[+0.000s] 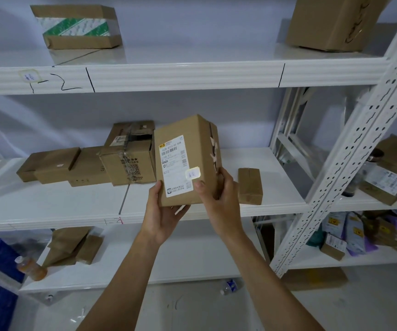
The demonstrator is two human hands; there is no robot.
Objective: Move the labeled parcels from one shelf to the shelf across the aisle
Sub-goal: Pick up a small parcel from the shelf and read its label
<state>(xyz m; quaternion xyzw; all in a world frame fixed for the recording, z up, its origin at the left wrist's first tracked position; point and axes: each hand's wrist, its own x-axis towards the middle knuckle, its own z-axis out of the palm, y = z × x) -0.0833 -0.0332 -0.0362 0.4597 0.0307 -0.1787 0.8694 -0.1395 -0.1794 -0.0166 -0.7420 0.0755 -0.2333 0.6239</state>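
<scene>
Both hands are gripping one labeled parcel [188,161] right now: left hand [162,211] cupping its bottom corner, right hand [219,199] clamping the right side. It's hanging upright in the air, long axis vertical, label facing me, just in front of the middle shelf [240,211] near its front edge. Looks like it's either going down there or coming off, can't tell which.

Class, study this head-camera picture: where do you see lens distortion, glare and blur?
Head view: the wide lens bows the shelf edge and tilts the upright post; soft glare sits on the middle shelf; the parcel label's small print is too blurred to read.
</scene>
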